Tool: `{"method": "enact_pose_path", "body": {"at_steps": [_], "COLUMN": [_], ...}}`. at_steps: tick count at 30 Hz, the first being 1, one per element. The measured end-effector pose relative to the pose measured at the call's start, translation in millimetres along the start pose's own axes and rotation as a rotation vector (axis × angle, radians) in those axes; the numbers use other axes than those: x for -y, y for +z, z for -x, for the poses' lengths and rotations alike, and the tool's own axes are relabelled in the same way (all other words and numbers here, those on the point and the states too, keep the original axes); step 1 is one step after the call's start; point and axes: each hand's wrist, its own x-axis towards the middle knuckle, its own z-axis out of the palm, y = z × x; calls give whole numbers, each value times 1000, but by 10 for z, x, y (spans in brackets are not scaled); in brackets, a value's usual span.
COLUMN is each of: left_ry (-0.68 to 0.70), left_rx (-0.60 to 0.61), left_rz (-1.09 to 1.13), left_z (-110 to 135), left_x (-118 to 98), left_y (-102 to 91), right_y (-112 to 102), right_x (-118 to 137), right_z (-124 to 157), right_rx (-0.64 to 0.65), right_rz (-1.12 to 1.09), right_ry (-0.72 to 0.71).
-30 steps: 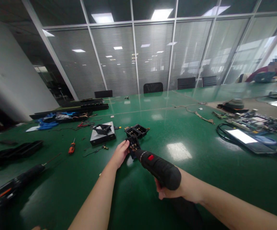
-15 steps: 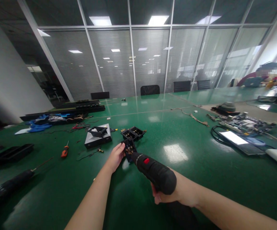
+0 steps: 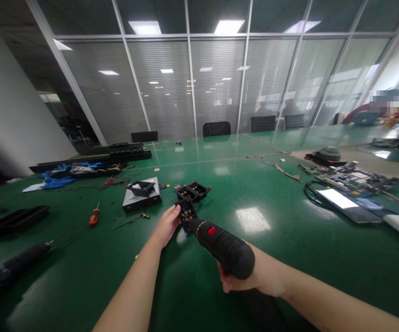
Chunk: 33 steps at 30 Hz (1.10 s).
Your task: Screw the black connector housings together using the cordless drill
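My left hand (image 3: 169,224) grips the left side of a small black plastic housing (image 3: 187,213) with brass-coloured metal parts inside. A black cordless drill (image 3: 224,246) with a red switch is in my right hand (image 3: 236,276), its fingers wrapped round the handle. The drill's front end points into the housing; whether the bit touches anything there I cannot make out. Just beyond, touching or nearly touching it, lie two similar joined black housings (image 3: 193,191). To the left stands a grey box (image 3: 143,203) with a black frame (image 3: 140,188) on top.
On the left lie an orange screwdriver (image 3: 95,216), a second power tool (image 3: 13,265), black trays (image 3: 13,220) and blue gloves (image 3: 56,181). Rightward are a lit phone-like device (image 3: 346,205), a circuit board (image 3: 356,179) and a cord (image 3: 278,169). Another person (image 3: 361,113) sits at the far right.
Almost nothing differs. Both hands, the drill and the black housing keep their places; the whole view has shifted very slightly.
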Motion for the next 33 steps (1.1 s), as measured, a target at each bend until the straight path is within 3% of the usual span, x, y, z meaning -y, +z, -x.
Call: {"method": "enact_pose_path", "body": {"at_steps": [9, 33], "left_ry": [-9, 3], "left_rx": [-2, 34], "left_rz": [3, 3], "left_z": [-3, 16], "left_x": [4, -13], "left_y": [-6, 22], "right_y": [20, 6], "right_x": [69, -33], "right_z": [12, 16], "right_rx": [-18, -4], "right_rz": [10, -36], "right_ry": [23, 16]}}
